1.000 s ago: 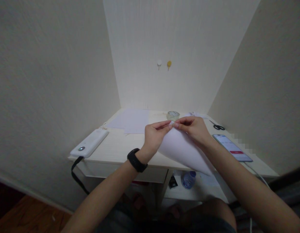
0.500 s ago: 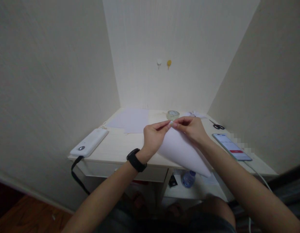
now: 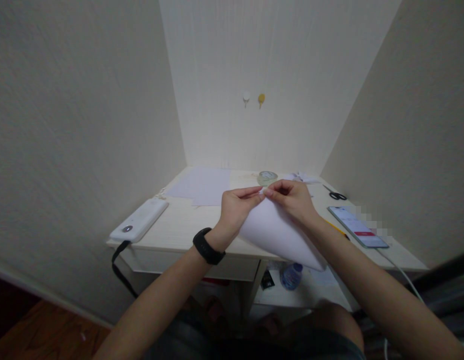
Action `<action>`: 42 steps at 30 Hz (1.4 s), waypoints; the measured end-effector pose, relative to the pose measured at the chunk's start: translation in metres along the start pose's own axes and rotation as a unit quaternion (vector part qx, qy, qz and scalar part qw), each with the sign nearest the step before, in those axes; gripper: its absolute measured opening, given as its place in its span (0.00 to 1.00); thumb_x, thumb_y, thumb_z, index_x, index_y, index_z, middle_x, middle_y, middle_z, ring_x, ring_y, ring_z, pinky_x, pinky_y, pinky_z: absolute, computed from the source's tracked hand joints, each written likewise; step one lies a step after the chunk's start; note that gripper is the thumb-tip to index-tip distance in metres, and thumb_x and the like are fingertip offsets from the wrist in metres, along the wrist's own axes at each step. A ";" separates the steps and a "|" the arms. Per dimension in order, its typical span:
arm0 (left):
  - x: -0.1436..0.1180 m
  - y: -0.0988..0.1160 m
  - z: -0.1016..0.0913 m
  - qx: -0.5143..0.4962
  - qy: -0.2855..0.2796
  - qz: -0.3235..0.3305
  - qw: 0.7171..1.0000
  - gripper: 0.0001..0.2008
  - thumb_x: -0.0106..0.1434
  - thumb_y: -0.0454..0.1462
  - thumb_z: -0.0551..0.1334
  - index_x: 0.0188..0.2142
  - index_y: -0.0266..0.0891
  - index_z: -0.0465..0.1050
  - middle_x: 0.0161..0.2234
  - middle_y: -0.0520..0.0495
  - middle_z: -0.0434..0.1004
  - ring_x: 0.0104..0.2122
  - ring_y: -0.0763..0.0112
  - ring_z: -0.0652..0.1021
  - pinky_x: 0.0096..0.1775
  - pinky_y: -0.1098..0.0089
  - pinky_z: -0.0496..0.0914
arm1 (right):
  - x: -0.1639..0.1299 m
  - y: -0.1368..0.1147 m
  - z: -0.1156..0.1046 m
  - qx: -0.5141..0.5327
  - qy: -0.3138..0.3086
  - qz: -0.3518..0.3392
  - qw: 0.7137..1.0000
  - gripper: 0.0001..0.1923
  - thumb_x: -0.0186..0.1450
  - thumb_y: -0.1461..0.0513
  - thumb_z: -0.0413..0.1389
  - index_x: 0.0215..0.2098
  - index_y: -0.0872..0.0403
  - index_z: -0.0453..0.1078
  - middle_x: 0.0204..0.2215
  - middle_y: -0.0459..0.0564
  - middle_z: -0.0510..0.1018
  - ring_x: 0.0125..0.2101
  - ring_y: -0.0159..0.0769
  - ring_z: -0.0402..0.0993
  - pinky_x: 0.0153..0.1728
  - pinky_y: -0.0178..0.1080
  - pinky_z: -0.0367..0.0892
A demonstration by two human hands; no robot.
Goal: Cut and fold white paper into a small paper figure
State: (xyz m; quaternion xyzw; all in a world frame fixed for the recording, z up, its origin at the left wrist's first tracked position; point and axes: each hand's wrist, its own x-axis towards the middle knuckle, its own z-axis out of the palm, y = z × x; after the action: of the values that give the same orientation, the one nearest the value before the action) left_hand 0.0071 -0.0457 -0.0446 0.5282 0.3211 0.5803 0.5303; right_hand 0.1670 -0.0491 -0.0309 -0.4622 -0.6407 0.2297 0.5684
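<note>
A white sheet rolled into a paper cone (image 3: 279, 234) lies over the front edge of a pale desk (image 3: 179, 227), its narrow tip pointing away from me. My left hand (image 3: 237, 207), with a black band on the wrist, pinches the tip from the left. My right hand (image 3: 292, 199) pinches the same tip from the right, fingertips meeting those of the left. A roll of clear tape (image 3: 267, 177) sits just beyond both hands.
Flat white sheets (image 3: 202, 186) lie at the back left, a white power bank (image 3: 139, 226) with a black strap at the left edge. Scissors (image 3: 335, 194) and a lit phone (image 3: 357, 228) lie on the right. A water bottle (image 3: 291, 276) rests on a lower shelf. Walls enclose three sides.
Both hands and the cone have stayed almost still; the view shifted slightly, and the cone's wide end sits a little lower and nearer the left.
</note>
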 end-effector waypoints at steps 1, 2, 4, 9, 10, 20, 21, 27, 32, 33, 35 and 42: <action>0.000 0.000 0.000 -0.003 0.000 -0.002 1.000 0.12 0.48 0.35 0.75 0.34 0.37 0.83 0.32 0.44 0.84 0.31 0.67 0.81 0.38 0.66 0.75 | 0.000 0.001 0.000 0.000 -0.003 0.002 1.000 0.13 0.51 0.53 0.65 0.24 0.55 0.75 0.21 0.48 0.77 0.24 0.34 0.70 0.28 0.39 0.64; 0.001 0.001 0.000 -0.005 0.001 -0.006 1.000 0.12 0.47 0.35 0.75 0.34 0.37 0.83 0.32 0.43 0.84 0.30 0.67 0.80 0.38 0.67 0.75 | 0.000 0.001 0.000 -0.002 -0.007 0.004 1.000 0.14 0.51 0.53 0.65 0.24 0.55 0.75 0.22 0.49 0.78 0.24 0.34 0.70 0.28 0.39 0.64; 0.001 0.001 -0.001 -0.011 0.004 -0.016 1.000 0.12 0.46 0.35 0.76 0.32 0.36 0.83 0.30 0.44 0.84 0.28 0.68 0.80 0.36 0.67 0.74 | 0.000 0.000 -0.001 -0.007 -0.017 0.006 1.000 0.14 0.52 0.52 0.65 0.25 0.56 0.75 0.22 0.49 0.78 0.25 0.35 0.71 0.29 0.40 0.65; 0.001 0.002 -0.004 -0.031 0.002 -0.044 0.999 0.14 0.43 0.35 0.76 0.31 0.35 0.83 0.28 0.44 0.83 0.26 0.71 0.77 0.32 0.69 0.72 | -0.001 -0.005 0.000 -0.027 -0.027 -0.005 0.999 0.14 0.53 0.52 0.64 0.26 0.56 0.76 0.24 0.51 0.79 0.26 0.37 0.73 0.29 0.40 0.66; 0.001 0.002 -0.004 -0.035 0.000 -0.047 0.998 0.14 0.42 0.35 0.76 0.31 0.35 0.83 0.28 0.44 0.83 0.26 0.71 0.77 0.31 0.70 0.71 | -0.002 -0.005 0.000 -0.031 -0.029 -0.008 0.999 0.14 0.54 0.52 0.64 0.26 0.55 0.76 0.24 0.51 0.80 0.26 0.37 0.73 0.29 0.40 0.67; -0.004 0.006 -0.015 -0.042 0.026 -0.040 0.998 0.18 0.41 0.37 0.78 0.33 0.33 0.82 0.29 0.43 0.82 0.28 0.69 0.78 0.33 0.69 0.72 | -0.014 -0.016 -0.006 -0.142 -0.011 0.002 0.990 0.07 0.55 0.57 0.64 0.27 0.53 0.81 0.28 0.51 0.84 0.29 0.39 0.78 0.32 0.39 0.68; -0.005 0.006 -0.015 -0.040 0.028 -0.037 0.998 0.18 0.41 0.38 0.78 0.33 0.33 0.82 0.29 0.43 0.83 0.28 0.69 0.78 0.33 0.69 0.72 | -0.015 -0.017 -0.007 -0.143 -0.009 0.005 0.990 0.07 0.55 0.57 0.64 0.28 0.53 0.81 0.28 0.51 0.84 0.29 0.39 0.78 0.32 0.39 0.68; -0.005 0.010 -0.021 -0.012 0.010 -0.030 0.999 0.19 0.44 0.38 0.77 0.36 0.33 0.82 0.31 0.42 0.83 0.29 0.68 0.79 0.34 0.69 0.72 | -0.019 -0.015 -0.011 -0.147 -0.031 0.026 0.988 0.09 0.56 0.56 0.65 0.29 0.53 0.82 0.26 0.52 0.84 0.27 0.40 0.77 0.30 0.39 0.67; 0.000 0.020 -0.021 0.054 -0.042 0.002 0.998 0.18 0.46 0.40 0.75 0.38 0.35 0.82 0.32 0.42 0.83 0.31 0.66 0.79 0.34 0.68 0.72 | -0.018 -0.020 -0.012 -0.129 -0.051 0.021 0.990 0.08 0.54 0.57 0.65 0.26 0.54 0.82 0.24 0.52 0.83 0.24 0.37 0.75 0.28 0.38 0.66; 0.000 0.022 -0.021 0.075 -0.039 0.013 0.996 0.15 0.46 0.40 0.75 0.34 0.35 0.83 0.31 0.42 0.83 0.31 0.66 0.79 0.35 0.68 0.72 | -0.017 -0.021 -0.012 -0.127 -0.059 0.023 0.990 0.08 0.54 0.57 0.65 0.26 0.54 0.81 0.23 0.51 0.82 0.24 0.37 0.74 0.27 0.38 0.66; 0.000 0.026 -0.019 0.110 -0.028 0.028 0.993 0.10 0.46 0.39 0.75 0.28 0.36 0.82 0.30 0.42 0.83 0.32 0.65 0.79 0.35 0.68 0.72 | -0.016 -0.021 -0.014 -0.122 -0.076 0.026 0.989 0.08 0.54 0.57 0.64 0.25 0.54 0.81 0.22 0.51 0.82 0.23 0.36 0.74 0.26 0.37 0.65; -0.004 0.030 -0.020 0.095 0.021 0.036 0.995 0.11 0.47 0.41 0.75 0.27 0.35 0.82 0.29 0.43 0.83 0.29 0.66 0.79 0.33 0.67 0.73 | -0.017 -0.009 -0.018 -0.106 -0.111 0.025 0.988 0.09 0.56 0.57 0.64 0.32 0.53 0.82 0.31 0.51 0.84 0.30 0.38 0.77 0.30 0.37 0.68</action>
State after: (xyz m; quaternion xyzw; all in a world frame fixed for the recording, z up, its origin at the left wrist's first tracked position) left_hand -0.0206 -0.0530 -0.0224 0.5748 0.3668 0.5770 0.4496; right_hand 0.1799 -0.0723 -0.0277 -0.5072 -0.7088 0.2246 0.4358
